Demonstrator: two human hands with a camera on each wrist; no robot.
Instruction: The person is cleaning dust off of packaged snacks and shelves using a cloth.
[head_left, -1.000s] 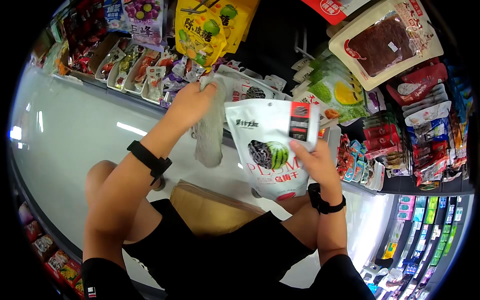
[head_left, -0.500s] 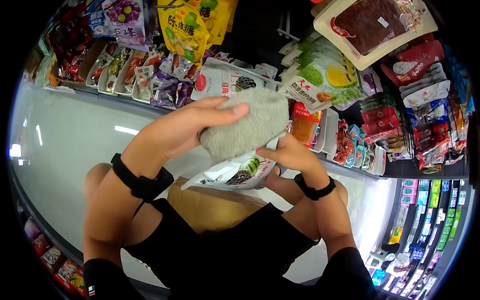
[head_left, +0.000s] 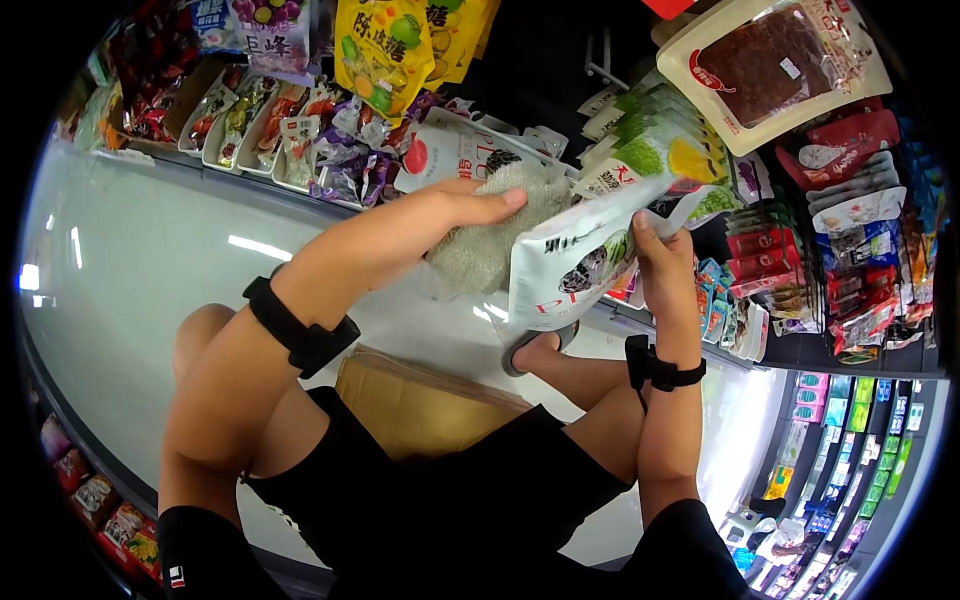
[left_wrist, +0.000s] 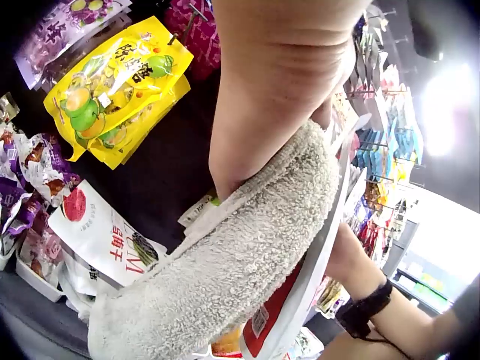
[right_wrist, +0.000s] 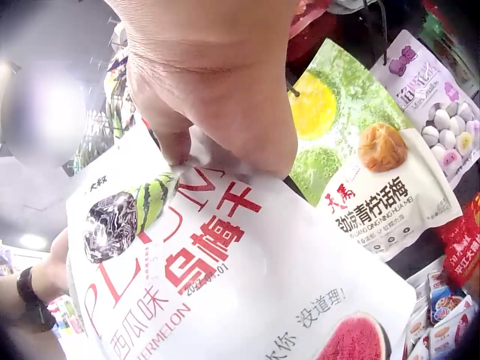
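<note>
A person crouches with bare knees apart and both arms extended forward, the left hand and the right hand each closed in a grip. The left forearm slants inward from a bent elbow, its wrist wearing a black band; the left thumb points toward the right hand, with most of the left fingers hidden beneath. The right forearm rises nearly straight, banded in black at the wrist, the right thumb pressed in a pinch. The hands work near each other, apart, in front of the knees.
</note>
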